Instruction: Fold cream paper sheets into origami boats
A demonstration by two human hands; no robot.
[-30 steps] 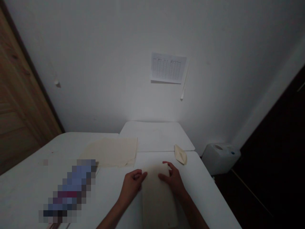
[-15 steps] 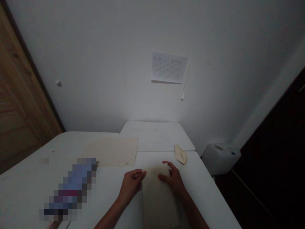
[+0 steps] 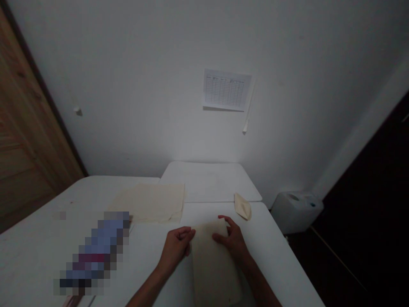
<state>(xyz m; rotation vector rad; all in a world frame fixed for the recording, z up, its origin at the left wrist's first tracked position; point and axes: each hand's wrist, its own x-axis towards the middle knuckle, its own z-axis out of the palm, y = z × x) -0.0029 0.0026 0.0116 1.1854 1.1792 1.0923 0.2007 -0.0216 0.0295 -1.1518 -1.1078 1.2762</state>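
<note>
White table point(image 3: 143, 243) near probable wooden door point(image 3: 19, 119)

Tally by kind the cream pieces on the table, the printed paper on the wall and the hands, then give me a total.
Large flat cream sheet, possibly layered: 1
Long rectangular cream piece: 1
Small folded cream piece: 1
White printed paper: 1
Bare hands, left hand and right hand: 2
Total: 6
</note>
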